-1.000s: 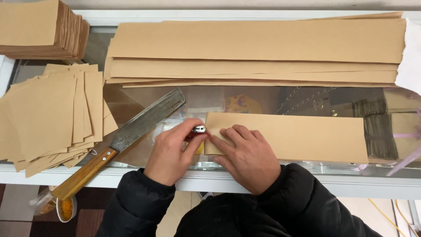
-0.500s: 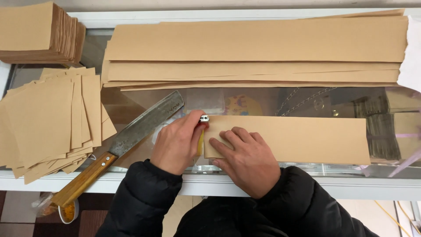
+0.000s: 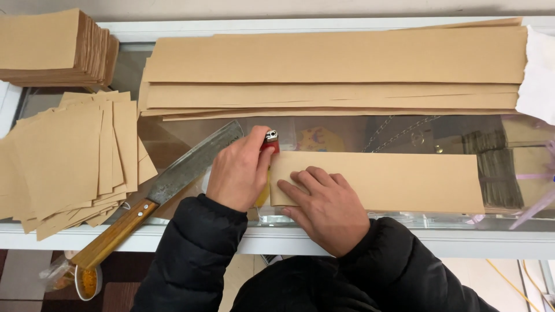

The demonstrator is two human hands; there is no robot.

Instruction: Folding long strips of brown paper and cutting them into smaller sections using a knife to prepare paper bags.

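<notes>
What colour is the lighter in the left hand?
Red, with a silver metal top; the lighter shows in the head view.

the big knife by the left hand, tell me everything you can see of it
The knife is a cleaver with a broad, flat, grey blade, dull and mottled, and a long brown wooden handle with small rivets. It lies flat and diagonal on the glass counter, blade toward upper right, handle over the near edge. Its tip sits beside the left hand; contact is unclear. Its back edge neighbours the loose paper squares.

On the glass counter (image 3: 347,130), a paper strip (image 3: 393,180) lies under the right hand (image 3: 324,208). The left hand (image 3: 240,170) holds a lighter (image 3: 270,140) at its left end. A cleaver (image 3: 173,185) lies farther left, beside loose paper squares (image 3: 63,162). Long strips (image 3: 335,69) lie behind.
</notes>
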